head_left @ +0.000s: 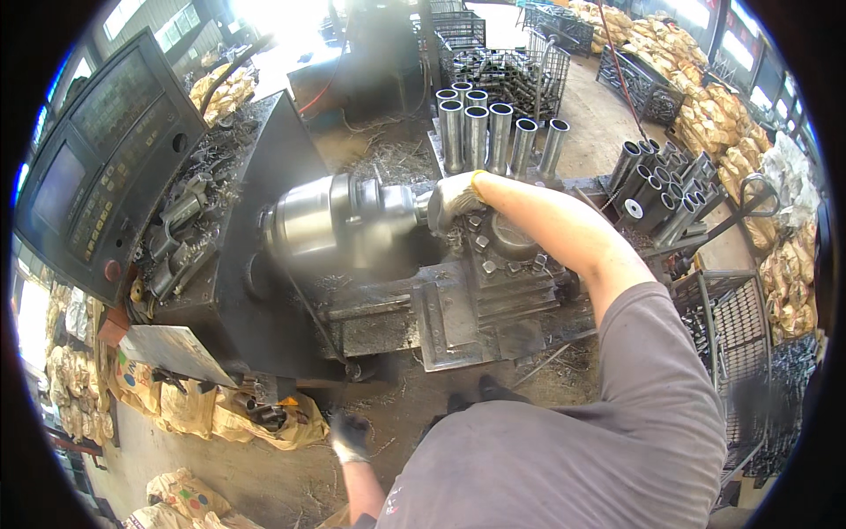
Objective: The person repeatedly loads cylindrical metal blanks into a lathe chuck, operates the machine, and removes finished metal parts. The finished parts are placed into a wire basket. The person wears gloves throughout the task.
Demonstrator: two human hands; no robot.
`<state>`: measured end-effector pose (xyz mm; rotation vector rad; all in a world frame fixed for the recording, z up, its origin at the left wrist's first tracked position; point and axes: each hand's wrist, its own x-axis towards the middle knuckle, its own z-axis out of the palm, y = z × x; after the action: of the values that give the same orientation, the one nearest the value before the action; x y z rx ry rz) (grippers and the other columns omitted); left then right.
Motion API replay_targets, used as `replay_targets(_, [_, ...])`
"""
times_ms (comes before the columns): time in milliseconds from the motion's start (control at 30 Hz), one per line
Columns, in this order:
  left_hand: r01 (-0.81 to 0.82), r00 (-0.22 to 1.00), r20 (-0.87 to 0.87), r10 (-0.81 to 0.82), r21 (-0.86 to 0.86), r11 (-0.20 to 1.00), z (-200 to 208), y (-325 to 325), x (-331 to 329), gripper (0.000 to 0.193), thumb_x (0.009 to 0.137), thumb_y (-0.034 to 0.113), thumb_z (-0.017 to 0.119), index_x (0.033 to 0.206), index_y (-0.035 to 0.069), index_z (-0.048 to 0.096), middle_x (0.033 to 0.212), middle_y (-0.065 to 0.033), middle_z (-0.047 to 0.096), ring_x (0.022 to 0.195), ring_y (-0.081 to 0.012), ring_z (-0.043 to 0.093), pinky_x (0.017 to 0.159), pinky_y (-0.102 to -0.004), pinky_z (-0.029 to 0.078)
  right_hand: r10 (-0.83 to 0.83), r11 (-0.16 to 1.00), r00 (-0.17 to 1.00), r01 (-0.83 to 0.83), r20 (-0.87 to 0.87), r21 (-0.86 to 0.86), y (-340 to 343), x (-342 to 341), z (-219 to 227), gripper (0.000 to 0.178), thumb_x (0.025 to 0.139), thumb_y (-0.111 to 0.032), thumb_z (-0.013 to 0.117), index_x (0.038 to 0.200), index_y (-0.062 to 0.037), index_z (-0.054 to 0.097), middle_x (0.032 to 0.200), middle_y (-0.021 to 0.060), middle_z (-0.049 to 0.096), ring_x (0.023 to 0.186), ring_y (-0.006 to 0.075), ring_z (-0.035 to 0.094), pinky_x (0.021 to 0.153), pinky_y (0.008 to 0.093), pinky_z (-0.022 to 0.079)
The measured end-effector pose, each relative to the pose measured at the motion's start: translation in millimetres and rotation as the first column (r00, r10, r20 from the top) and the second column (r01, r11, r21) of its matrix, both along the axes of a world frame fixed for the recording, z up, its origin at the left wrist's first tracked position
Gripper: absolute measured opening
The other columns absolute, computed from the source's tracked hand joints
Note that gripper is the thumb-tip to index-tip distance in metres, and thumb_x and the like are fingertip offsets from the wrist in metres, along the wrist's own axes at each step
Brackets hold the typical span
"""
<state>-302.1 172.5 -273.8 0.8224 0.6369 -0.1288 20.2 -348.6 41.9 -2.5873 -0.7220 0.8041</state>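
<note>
My right hand, in a whitish work glove, reaches across the lathe. Its fingers are closed round the end of a short metal tube that sticks out of the big steel chuck. Under that forearm lies the tool post with several bolt heads. Low beside the machine hangs my left hand, gloved with a dark, dirty palm side. Its fingers are too blurred to make out. The nearest thing to it is an open sack with dark metal pieces in it.
Steel tubes stand upright behind the lathe, with more tubes to the right. A control panel rises at left. Metal offcuts lie on the headstock. Wire crates and stacked sacks line the right.
</note>
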Motion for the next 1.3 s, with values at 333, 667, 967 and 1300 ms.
replay_targets(333, [0.096, 0.895, -0.445, 0.032, 0.262, 0.96, -85.1, 9.4, -64.7, 0.043, 0.101, 0.025, 0.065, 0.136, 0.003, 0.055, 0.102, -0.0188, 0.072, 0.077, -0.0348, 0.071, 0.068, -0.0506, 0.059, -0.79, 0.609, -0.178, -0.342, 0.587, 0.716, 7.6, -49.0, 126.3, 0.025, 0.089, -0.007, 0.076, 0.113, -0.0048, 0.077, 0.103, 0.0147, 0.079, 0.083, 0.0234, 0.077, 0.078, 0.0343, 0.063])
replay_targets(667, [0.245, 0.969, -0.135, -0.206, 0.594, 0.766, 55.7, -110.4, 20.0, 0.025, 0.099, 0.02, 0.066, 0.11, -0.001, 0.07, 0.093, -0.0106, 0.073, 0.075, -0.019, 0.072, 0.069, -0.0346, 0.06, 0.18, 0.966, 0.794, -0.032, 0.581, -0.256, -31.1, 61.5, 34.3, 0.018, 0.083, -0.021, 0.069, 0.085, -0.007, 0.08, 0.094, 0.0156, 0.08, 0.085, 0.0347, 0.076, 0.08, 0.0472, 0.06])
replay_targets(967, [0.212, 0.965, -0.144, -0.218, 0.92, 0.33, 72.0, -114.0, -16.3, 0.026, 0.098, 0.02, 0.066, 0.114, 0.0, 0.071, 0.09, -0.0154, 0.075, 0.081, -0.0253, 0.073, 0.078, -0.0411, 0.06, -0.179, 0.982, 0.981, 0.174, -0.069, -0.067, -50.7, 52.9, 22.3, 0.053, 0.09, -0.035, 0.079, 0.127, 0.0026, 0.074, 0.108, 0.0161, 0.079, 0.092, 0.0255, 0.075, 0.084, 0.041, 0.063])
replay_targets(1300, [-0.562, 0.695, 0.113, -0.711, 0.701, -0.438, 286.5, -176.7, 248.3, 0.112, 0.067, 0.03, 0.096, 0.157, -0.004, 0.039, 0.158, -0.0276, 0.047, 0.146, -0.0493, 0.046, 0.123, -0.0653, 0.033, -0.121, 0.991, 0.762, 0.128, -0.636, -0.035, -30.6, 106.1, -38.6, 0.043, 0.094, -0.024, 0.08, 0.132, -0.0042, 0.073, 0.126, 0.0162, 0.076, 0.102, 0.0301, 0.079, 0.077, 0.0463, 0.068])
